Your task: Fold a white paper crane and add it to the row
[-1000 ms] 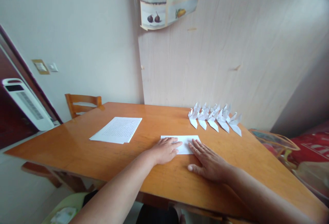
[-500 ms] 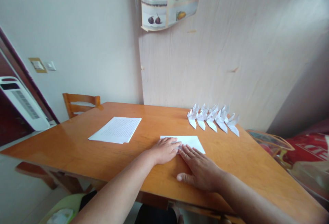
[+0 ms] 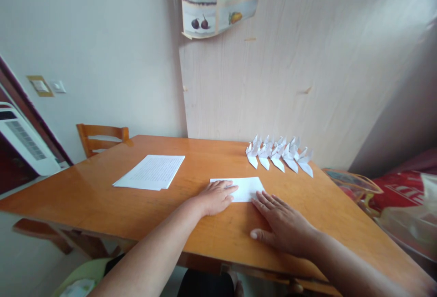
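Observation:
A folded sheet of white paper (image 3: 246, 188) lies flat on the wooden table (image 3: 191, 169) in front of me. My left hand (image 3: 218, 197) rests on its left part, palm down with the fingers stretched out. At the near right corner, the fingertips of my right hand (image 3: 283, 222) touch the paper. That hand is flat and open, its thumb held apart on the tabletop. The paper's left near edge is hidden under my left hand.
Several white folded paper birds (image 3: 276, 155) stand in rows at the back right. A stack of written sheets (image 3: 150, 172) lies on the left. A wooden chair (image 3: 102, 135) stands beyond the table's left end, and bags (image 3: 403, 192) are off its right edge.
My right hand has slid right along the paper's near edge, away from my left hand, uncovering the paper's middle. My left hand stays on the left part. The view has shifted slightly.

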{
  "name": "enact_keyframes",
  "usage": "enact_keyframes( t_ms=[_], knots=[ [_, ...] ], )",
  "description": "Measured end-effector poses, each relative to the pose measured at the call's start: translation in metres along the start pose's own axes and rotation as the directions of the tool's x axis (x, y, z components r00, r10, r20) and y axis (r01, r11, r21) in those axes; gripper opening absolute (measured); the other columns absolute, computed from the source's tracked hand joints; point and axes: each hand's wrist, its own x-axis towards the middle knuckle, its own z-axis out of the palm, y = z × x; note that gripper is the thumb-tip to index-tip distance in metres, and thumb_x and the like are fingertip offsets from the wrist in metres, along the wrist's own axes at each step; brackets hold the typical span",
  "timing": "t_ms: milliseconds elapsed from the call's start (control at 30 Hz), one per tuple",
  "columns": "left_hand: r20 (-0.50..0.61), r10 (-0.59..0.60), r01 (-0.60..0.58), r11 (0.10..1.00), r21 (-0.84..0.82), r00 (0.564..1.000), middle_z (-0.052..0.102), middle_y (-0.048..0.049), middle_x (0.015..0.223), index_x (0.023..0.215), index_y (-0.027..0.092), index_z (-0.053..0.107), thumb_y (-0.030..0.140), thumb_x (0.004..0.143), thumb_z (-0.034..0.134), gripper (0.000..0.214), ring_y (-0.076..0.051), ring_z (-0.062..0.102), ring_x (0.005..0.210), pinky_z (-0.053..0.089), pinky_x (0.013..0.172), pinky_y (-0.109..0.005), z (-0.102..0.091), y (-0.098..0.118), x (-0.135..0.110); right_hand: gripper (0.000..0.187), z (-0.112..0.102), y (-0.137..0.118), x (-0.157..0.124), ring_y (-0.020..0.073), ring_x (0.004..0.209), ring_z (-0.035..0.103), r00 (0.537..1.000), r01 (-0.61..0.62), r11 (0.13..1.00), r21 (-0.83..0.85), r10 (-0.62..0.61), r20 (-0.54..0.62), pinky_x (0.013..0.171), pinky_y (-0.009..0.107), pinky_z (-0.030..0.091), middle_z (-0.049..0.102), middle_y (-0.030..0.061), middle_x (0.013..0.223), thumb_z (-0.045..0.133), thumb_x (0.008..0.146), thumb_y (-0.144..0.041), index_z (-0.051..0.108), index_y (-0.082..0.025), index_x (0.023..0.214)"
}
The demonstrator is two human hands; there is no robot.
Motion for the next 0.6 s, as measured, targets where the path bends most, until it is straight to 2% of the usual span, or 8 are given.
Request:
enact_keyframes(
  t_ms=[200, 400, 500, 600],
  knots=[
    [-0.008, 0.01, -0.01, 1.0, 0.009, 1.0, 0.035, -0.0019, 0.156, 0.148, 0.034, 0.037, 0.045, 0.099, 0.032, 0.051, -0.026, 0.03, 0.143, 0.023, 0.116, -0.044, -0.001, -0.002, 0.001, 0.092, 0.004, 0.019, -0.012, 0.0355, 0.146, 0.024, 0.998, -0.021, 0.999, -0.032, 0.019, -0.054, 0.12, 0.054, 0.018, 0.028, 0.0175, 0.157, 0.045, 0.083, -0.077, 0.04, -0.014, 0.15],
    [0.03, -0.002, 0.003, 1.0, -0.019, 1.0, 0.036, -0.0008, 0.156, 0.147, 0.034, 0.04, 0.044, 0.098, 0.033, 0.05, -0.025, 0.03, 0.143, 0.023, 0.117, -0.044, -0.006, 0.001, 0.001, 0.086, 0.006, 0.032, -0.02, 0.0356, 0.146, 0.024, 0.995, -0.049, 0.998, -0.051, 0.044, -0.087, 0.119, 0.056, 0.016, 0.03, 0.0144, 0.157, 0.043, 0.085, -0.075, 0.042, -0.017, 0.149],
    [0.039, 0.002, -0.001, 1.0, -0.025, 0.999, 0.036, -0.0011, 0.155, 0.146, 0.033, 0.041, 0.043, 0.098, 0.035, 0.05, -0.025, 0.031, 0.143, 0.023, 0.117, -0.044, -0.009, 0.002, 0.002, 0.082, 0.002, 0.036, -0.021, 0.0359, 0.146, 0.025, 0.993, -0.066, 0.994, -0.085, 0.058, -0.103, 0.119, 0.058, 0.014, 0.035, 0.0151, 0.155, 0.041, 0.086, -0.074, 0.048, -0.017, 0.145],
    [0.052, 0.012, -0.011, 1.0, -0.025, 0.999, 0.037, -0.001, 0.155, 0.146, 0.033, 0.042, 0.041, 0.097, 0.036, 0.05, -0.025, 0.031, 0.142, 0.024, 0.117, -0.043, -0.012, 0.003, 0.003, 0.073, -0.003, 0.036, -0.019, 0.0354, 0.144, 0.028, 0.984, -0.105, 0.989, -0.105, 0.088, -0.154, 0.119, 0.057, 0.014, 0.04, 0.018, 0.152, 0.039, 0.09, -0.07, 0.062, -0.015, 0.132]
  ],
)
